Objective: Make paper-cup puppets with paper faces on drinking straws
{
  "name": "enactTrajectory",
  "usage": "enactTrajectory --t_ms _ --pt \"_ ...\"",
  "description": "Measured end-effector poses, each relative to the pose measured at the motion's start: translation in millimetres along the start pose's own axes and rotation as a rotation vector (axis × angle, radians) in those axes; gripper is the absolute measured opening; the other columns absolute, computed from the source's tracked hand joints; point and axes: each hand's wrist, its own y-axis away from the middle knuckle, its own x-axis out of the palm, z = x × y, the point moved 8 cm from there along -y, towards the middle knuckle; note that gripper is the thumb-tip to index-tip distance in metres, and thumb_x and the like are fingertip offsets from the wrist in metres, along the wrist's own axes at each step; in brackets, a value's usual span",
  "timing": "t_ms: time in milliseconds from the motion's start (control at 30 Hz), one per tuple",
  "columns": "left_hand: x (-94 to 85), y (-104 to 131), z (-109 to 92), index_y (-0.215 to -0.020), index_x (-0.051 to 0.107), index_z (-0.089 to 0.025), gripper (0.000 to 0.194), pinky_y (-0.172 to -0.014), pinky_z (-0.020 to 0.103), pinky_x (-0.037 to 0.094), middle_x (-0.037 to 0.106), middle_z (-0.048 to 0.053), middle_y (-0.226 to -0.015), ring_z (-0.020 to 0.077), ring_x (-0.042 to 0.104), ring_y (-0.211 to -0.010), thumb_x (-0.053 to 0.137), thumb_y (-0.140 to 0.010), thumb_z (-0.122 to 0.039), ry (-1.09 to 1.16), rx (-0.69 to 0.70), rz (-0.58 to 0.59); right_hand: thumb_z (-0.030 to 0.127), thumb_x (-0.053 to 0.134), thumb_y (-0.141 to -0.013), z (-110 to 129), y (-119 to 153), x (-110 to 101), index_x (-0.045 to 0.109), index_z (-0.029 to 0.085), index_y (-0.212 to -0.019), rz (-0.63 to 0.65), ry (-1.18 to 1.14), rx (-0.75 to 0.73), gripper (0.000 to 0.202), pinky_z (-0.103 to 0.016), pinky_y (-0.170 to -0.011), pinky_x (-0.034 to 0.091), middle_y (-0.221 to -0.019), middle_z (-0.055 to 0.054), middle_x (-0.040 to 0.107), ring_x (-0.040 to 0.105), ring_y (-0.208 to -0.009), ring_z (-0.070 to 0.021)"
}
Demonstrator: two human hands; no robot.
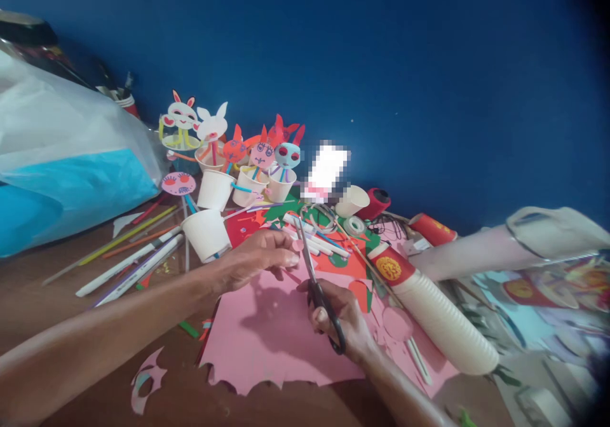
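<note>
My left hand [267, 257] pinches a small piece of pink paper [298, 246] between thumb and fingers. Close beside it, my right hand [340, 316] grips scissors [312, 274] with black handles, their blades pointing up and away from me by the pink piece. Whether the blades touch the paper I cannot tell. Beneath both hands lies a large pink sheet [267, 344] with a scalloped near edge. A round pink disc [397, 323] rests to the right of my right hand.
Paper cups with animal-face figures [262, 154] stand at the back left. A long stack of paper cups [443, 319] lies at the right. Marker pens [128, 265] and straws are strewn at the left, near a plastic bag [71, 141]. A pink scrap [147, 379] lies in front.
</note>
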Motion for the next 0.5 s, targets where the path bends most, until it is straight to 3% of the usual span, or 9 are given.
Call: enactTrajectory --t_ms 133,300,500 --pt "5.5 2 2 -0.071 0.054 -0.014 0.014 -0.059 0.028 0.043 0.059 0.002 -0.070 0.0141 0.055 -0.067 0.062 -0.065 -0.024 -0.008 0.009 -0.027 0.051 0.057 -0.071 -1 -1 0 0.059 0.014 -0.101 -0.013 -0.021 0.019 0.047 -0.021 -0.045 0.040 -0.054 0.002 0.045 0.041 -0.048 -0.0098" --pt "-1.4 4 -3 -0.071 0.054 -0.015 0.012 -0.059 0.028 0.045 0.058 0.001 -0.070 0.0120 0.052 -0.063 0.058 -0.071 -0.026 -0.003 0.082 -0.138 0.050 0.057 -0.072 -4 -1 0 0.060 0.015 -0.100 -0.028 0.024 0.034 0.045 -0.022 -0.046 0.038 -0.055 0.002 0.046 0.042 -0.049 -0.0101" --pt "-4.3 3 0 -0.069 0.052 -0.015 0.006 -0.057 0.027 0.044 0.058 0.001 -0.068 0.0126 0.054 -0.064 0.056 -0.071 -0.020 0.028 0.073 -0.149 0.047 0.059 -0.071 -4 1 2 0.060 0.016 -0.100 -0.012 0.029 0.027 0.043 -0.022 -0.046 0.037 -0.054 0.002 0.046 0.042 -0.049 -0.0102"
